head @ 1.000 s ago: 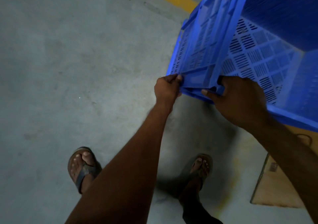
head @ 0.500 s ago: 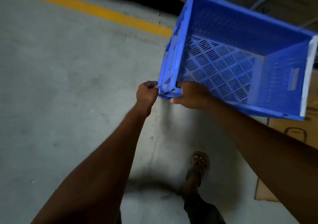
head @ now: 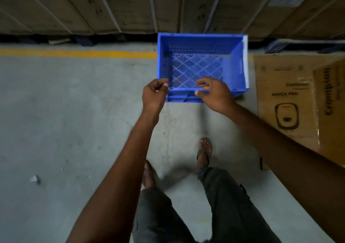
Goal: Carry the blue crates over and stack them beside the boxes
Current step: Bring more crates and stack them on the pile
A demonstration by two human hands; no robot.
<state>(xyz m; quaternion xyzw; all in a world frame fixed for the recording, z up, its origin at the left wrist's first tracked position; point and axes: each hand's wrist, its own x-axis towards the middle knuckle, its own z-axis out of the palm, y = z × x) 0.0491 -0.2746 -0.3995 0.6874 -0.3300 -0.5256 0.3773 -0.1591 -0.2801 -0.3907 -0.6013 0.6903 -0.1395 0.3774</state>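
Bare forearms (head: 130, 168), no sleeves in view, dark grey trousers (head: 229, 205), dark flip-flop sandals (head: 204, 152) on both feet

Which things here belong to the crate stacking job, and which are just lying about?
Job: blue perforated plastic crate, gripped at its near rim by the left hand and right hand; printed brown cardboard box beside it; row of cardboard boxes behind.
Lying about: small pale scrap of litter; yellow painted line.

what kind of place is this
Probably a warehouse or stockroom: a row of large strapped cartons along the back, a yellow line painted on the concrete floor, and a printed appliance box beside the blue crate.
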